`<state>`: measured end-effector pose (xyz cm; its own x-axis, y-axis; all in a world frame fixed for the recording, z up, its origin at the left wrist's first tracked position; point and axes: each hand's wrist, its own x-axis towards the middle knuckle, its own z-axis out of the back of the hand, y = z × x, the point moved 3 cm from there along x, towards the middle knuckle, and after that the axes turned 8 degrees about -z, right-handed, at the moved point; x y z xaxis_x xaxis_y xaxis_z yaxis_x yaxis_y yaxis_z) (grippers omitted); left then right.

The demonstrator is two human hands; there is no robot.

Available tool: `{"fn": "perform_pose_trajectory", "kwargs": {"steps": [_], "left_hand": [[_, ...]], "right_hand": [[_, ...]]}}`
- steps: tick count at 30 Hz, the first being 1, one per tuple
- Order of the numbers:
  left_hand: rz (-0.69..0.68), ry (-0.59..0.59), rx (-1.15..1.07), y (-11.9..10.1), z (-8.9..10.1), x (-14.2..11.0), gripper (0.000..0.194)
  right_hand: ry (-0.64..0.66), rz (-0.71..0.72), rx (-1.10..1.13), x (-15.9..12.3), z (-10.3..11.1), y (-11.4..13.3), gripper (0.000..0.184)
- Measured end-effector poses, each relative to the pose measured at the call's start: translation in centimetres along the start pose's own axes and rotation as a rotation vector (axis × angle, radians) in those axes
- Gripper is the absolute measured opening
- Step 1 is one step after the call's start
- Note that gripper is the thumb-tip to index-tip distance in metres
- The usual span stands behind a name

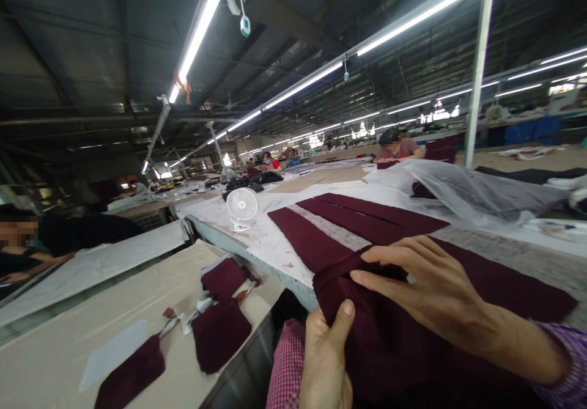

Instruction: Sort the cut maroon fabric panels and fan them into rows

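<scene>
A dark maroon fabric piece [389, 335] hangs folded between my two hands at the table's near edge. My left hand [328, 354] grips its left edge, thumb pressed on top and the other fingers hidden underneath. Over the upper fold, my right hand [417, 287] pinches the cloth between its fingertips. Just beyond my hands, flat maroon fabric panels [316, 238] lie on the white table [293, 262], one stretching out to the right behind my right wrist.
A small white fan [242, 206] stands on the table's left side. Clear plastic sheeting [458, 186] is heaped at the right. On the beige table [151, 299] at left lie maroon scraps [223, 335] and a white sheet [114, 351]. Several people work farther off; a metal pole [479, 73] rises at right.
</scene>
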<state>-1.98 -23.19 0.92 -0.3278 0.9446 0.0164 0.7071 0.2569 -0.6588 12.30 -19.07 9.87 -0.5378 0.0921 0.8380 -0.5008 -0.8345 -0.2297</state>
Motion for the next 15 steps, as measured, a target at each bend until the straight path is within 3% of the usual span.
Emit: {"fn": "perform_pose_trajectory", "kwargs": {"steps": [4,6,8,12,15], "left_hand": [[0.015,0.001,-0.034,-0.3,0.0,0.3,0.045],[0.001,-0.025,-0.031,-0.6,0.0,0.4,0.043],[-0.005,-0.058,-0.018,-0.7,0.0,0.4,0.043],[0.020,-0.064,-0.004,-0.8,0.2,0.5,0.047],[0.054,-0.056,-0.040,-1.0,0.5,0.7,0.045]], "right_hand": [[0.022,0.204,-0.020,0.1,1.2,0.7,0.038],[0.080,0.208,0.088,0.0,1.1,1.0,0.037],[0.116,0.077,0.216,-0.1,0.5,1.0,0.033],[0.183,-0.397,0.427,-0.5,-1.4,-0.2,0.014],[0.304,-0.598,0.533,-0.6,-2.1,-1.1,0.043]]}}
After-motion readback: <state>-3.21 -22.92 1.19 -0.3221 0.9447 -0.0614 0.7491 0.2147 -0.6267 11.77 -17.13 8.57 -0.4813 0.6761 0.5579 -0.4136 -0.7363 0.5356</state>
